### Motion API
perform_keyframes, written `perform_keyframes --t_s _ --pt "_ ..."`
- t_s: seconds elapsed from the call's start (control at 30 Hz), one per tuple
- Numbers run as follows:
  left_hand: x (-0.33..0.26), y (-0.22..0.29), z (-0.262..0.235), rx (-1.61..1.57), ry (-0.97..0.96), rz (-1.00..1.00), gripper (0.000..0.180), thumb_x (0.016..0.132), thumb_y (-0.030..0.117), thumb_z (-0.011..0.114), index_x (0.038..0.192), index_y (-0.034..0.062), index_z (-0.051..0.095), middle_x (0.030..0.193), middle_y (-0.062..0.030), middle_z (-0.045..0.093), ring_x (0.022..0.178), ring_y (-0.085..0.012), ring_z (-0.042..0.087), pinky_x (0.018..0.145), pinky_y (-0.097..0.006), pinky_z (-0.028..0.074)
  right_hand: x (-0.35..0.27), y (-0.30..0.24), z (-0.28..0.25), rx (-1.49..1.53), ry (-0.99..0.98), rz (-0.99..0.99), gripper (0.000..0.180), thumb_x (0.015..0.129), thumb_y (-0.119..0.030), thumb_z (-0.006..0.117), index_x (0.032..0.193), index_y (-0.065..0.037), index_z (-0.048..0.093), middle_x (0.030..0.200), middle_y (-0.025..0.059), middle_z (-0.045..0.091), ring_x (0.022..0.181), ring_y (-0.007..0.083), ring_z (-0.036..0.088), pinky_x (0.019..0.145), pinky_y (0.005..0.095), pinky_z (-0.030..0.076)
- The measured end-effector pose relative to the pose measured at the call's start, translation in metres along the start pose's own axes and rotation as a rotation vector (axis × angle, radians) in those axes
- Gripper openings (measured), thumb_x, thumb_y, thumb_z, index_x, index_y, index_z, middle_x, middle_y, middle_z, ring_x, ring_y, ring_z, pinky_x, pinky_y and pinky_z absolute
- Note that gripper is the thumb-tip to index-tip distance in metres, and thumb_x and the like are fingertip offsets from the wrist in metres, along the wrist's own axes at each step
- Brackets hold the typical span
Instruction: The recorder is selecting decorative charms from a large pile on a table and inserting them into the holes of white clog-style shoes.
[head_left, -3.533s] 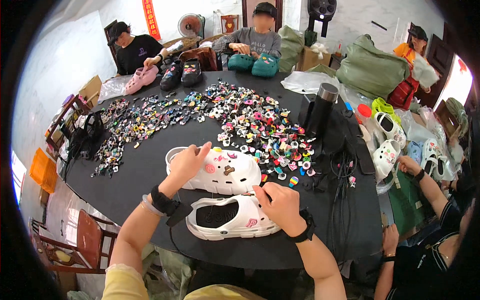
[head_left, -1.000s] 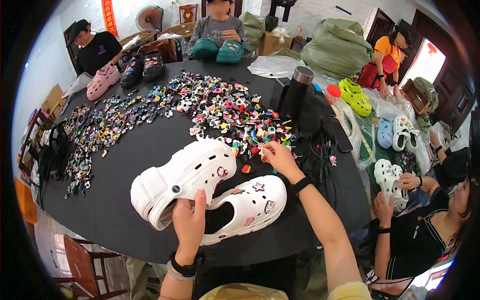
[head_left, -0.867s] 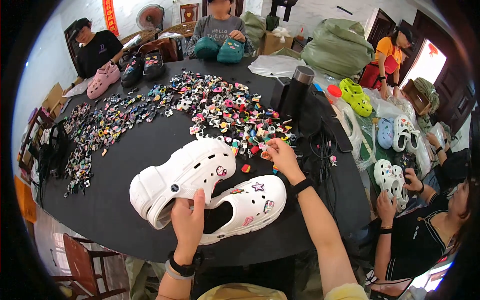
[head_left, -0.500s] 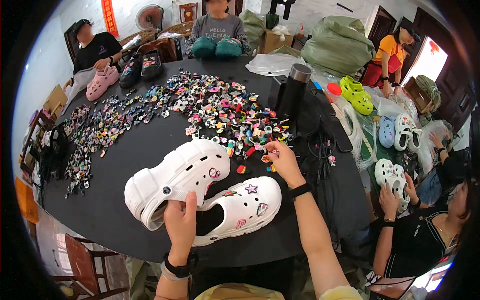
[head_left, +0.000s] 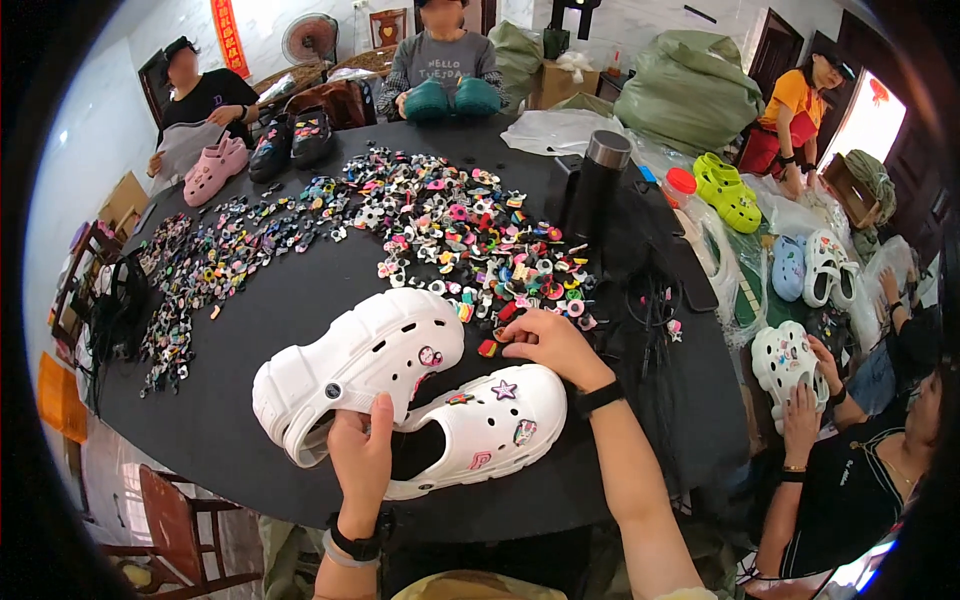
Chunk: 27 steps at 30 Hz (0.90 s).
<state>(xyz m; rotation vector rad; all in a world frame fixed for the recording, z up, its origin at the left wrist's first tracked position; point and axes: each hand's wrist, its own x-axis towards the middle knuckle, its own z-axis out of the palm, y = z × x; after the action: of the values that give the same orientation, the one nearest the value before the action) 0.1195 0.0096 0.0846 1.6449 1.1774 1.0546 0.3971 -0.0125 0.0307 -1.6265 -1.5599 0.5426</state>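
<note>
We see pale walls [head_left: 115, 125] around a black table [head_left: 310, 280], its near edge curved. Beyond the far edge, we have a fan [head_left: 310, 38], a red banner [head_left: 229, 38] and a wooden seat [head_left: 388, 24]. Off the near left stands a brown chair [head_left: 172, 515] on pale floor [head_left: 112, 497]; past the far right, a doorway [head_left: 864, 122] glows white.

On your right stands a silver-topped black flask [head_left: 598, 198], cables [head_left: 652, 310] lying nearer you. Far right, you have lime-green clogs [head_left: 728, 198] and a bulging green sack [head_left: 685, 92]. Far left, you see a red wall banner [head_left: 228, 38], a fan [head_left: 310, 38] and two black clogs [head_left: 313, 142]; near left, a wooden chair [head_left: 172, 515].
</note>
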Motion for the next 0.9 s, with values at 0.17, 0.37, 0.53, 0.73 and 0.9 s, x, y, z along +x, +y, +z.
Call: perform_keyframes --t_s 0.17,0.37,0.53,0.73,0.9 --pt "-0.001 -0.001 -0.002 0.005 0.003 0.013 0.028 0.089 0.015 0.057 0.104 -0.008 0.056 0.088 -0.0103 0.064 0.077 -0.0115 0.057 0.069 -0.025 0.045 0.004 -0.003 -0.002 -0.209 -0.161 -0.012 0.032 0.064 -0.025 0.075 0.093 -0.012 0.067 0.085 0.0075 0.057 0.082 0.023 0.057 0.073 0.0335 0.045" --pt "-0.001 -0.001 -0.001 0.013 0.018 0.026 0.027 0.088 0.015 0.057 0.101 -0.0082 0.056 0.087 -0.0109 0.065 0.076 -0.0119 0.057 0.068 -0.026 0.045 0.004 -0.005 -0.001 -0.296 -0.166 -0.022 0.025 0.07 -0.024 0.07 0.093 -0.014 0.067 0.085 0.0081 0.056 0.082 0.0255 0.057 0.074 0.0346 0.045" --pt "0.0 -0.002 0.003 0.002 0.046 0.087 0.025 0.088 0.015 0.057 0.1 -0.0077 0.057 0.084 -0.0094 0.064 0.073 -0.0108 0.056 0.066 -0.025 0.044 0.004 0.006 0.004 -0.272 -0.074 -0.056 0.019 0.086 -0.023 0.054 0.092 -0.009 0.066 0.083 0.0112 0.057 0.082 0.0275 0.057 0.073 0.0355 0.045" --pt "-0.001 0.001 0.004 0.006 0.046 0.059 0.023 0.089 0.014 0.058 0.098 -0.007 0.057 0.078 -0.0054 0.061 0.067 -0.0073 0.05 0.06 -0.023 0.041 0.0 0.01 0.008 -0.263 0.04 0.008 0.018 0.088 -0.019 0.05 0.087 -0.005 0.06 0.088 0.0125 0.058 0.085 0.0295 0.057 0.074 0.038 0.045" --pt "-0.001 -0.001 0.004 -0.004 0.064 0.079 0.023 0.089 0.014 0.058 0.097 -0.0073 0.056 0.078 -0.0048 0.06 0.065 -0.007 0.049 0.058 -0.022 0.04 -0.002 -0.004 0.006 -0.254 0.152 0.09 0.01 0.084 -0.011 0.056 0.092 -0.008 0.06 0.092 0.0115 0.056 0.087 0.0295 0.057 0.075 0.0373 0.046"
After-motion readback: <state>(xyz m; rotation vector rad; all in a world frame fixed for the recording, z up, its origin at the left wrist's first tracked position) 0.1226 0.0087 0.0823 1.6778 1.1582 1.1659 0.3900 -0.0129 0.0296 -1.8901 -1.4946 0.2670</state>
